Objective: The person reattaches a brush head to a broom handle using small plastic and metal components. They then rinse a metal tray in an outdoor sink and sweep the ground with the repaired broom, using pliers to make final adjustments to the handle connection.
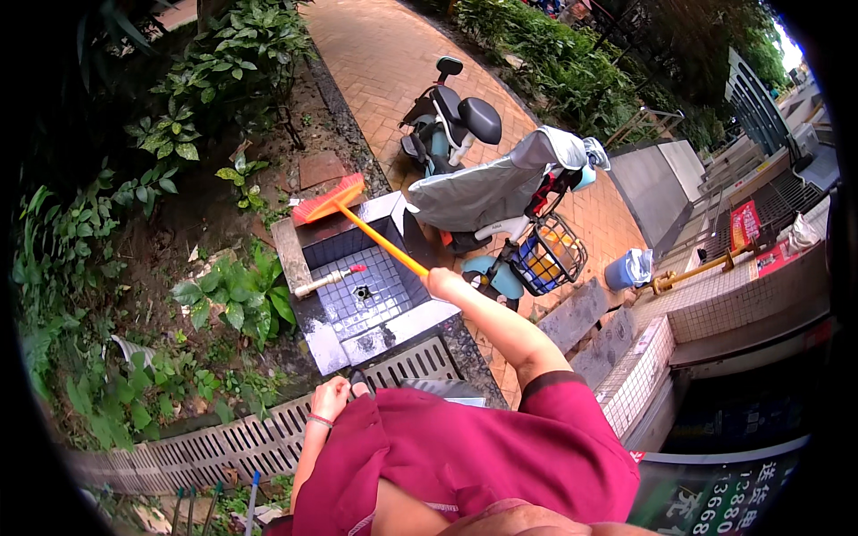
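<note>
My right hand [440,282] is wrapped round the orange-yellow handle of a broom [384,242], with the arm stretched out ahead. The broom's orange-red bristle head [329,200] rests at the far edge of a low tiled basin [323,347]. Inside the basin are a round floor drain [362,292] and a pale tap pipe [322,283] with a red end. Close to my body, my left hand [330,398] is closed, a red band on its wrist; whether it holds anything is hidden. It is apart from the broom.
A slotted drain cover [259,442] runs along the near side of the basin. Beyond it stand a scooter under a grey cover [483,192] with a front basket [550,253], and another scooter [438,134]. Plants grow at left; a blue bin [628,269] stands right.
</note>
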`<action>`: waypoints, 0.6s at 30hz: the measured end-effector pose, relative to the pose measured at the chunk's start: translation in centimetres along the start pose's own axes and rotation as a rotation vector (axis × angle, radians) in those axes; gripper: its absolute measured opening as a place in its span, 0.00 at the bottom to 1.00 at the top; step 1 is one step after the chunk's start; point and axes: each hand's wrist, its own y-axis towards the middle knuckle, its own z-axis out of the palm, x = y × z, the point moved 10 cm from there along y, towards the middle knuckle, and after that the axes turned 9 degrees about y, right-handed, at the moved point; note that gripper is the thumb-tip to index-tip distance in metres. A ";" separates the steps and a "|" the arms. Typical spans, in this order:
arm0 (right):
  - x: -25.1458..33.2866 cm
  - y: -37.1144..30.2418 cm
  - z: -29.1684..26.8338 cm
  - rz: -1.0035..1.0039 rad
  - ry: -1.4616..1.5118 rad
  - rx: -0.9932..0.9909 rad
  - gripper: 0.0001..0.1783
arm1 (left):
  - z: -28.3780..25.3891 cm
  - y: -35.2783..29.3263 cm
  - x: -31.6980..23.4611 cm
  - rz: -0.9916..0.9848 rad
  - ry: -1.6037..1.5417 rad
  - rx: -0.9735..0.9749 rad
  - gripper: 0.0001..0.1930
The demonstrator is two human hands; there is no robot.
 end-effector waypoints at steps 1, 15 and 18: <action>-0.1 -0.1 -1.0 -0.051 0.015 -0.066 0.26 | 0.0 0.2 -0.7 0.005 0.001 0.012 0.08; -7.0 -24.6 5.0 -0.148 1.175 0.408 0.13 | 6.7 2.3 -8.5 0.067 -0.572 0.333 0.12; -13.5 -30.5 11.3 -0.081 1.159 0.591 0.14 | 6.8 2.0 -15.1 0.030 -1.029 0.418 0.17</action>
